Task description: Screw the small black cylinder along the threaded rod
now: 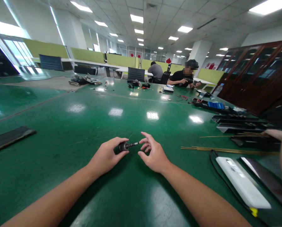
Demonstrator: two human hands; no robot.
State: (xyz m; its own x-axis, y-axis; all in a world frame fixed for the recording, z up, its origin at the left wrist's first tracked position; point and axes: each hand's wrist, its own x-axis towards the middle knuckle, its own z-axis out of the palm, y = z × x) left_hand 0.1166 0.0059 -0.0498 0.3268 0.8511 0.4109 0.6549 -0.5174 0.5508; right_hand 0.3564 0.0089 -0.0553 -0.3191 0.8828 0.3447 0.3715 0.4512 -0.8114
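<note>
My left hand (108,157) grips a short black screwdriver-like tool (123,147) between thumb and fingers, just over the green table. Its thin shaft points right and ends in a pale tip. My right hand (153,153) is beside that tip, fingers spread and curved, holding nothing I can see. Whether a fingertip touches the shaft, I cannot tell.
At right, another person's hand (281,142) reaches over thin brass-coloured rods (226,150). Nearby lie a white power bank (243,181) with a cable and a dark phone (266,179). A dark flat bar (9,138) lies left. A co-worker (182,75) sits across the table (89,123).
</note>
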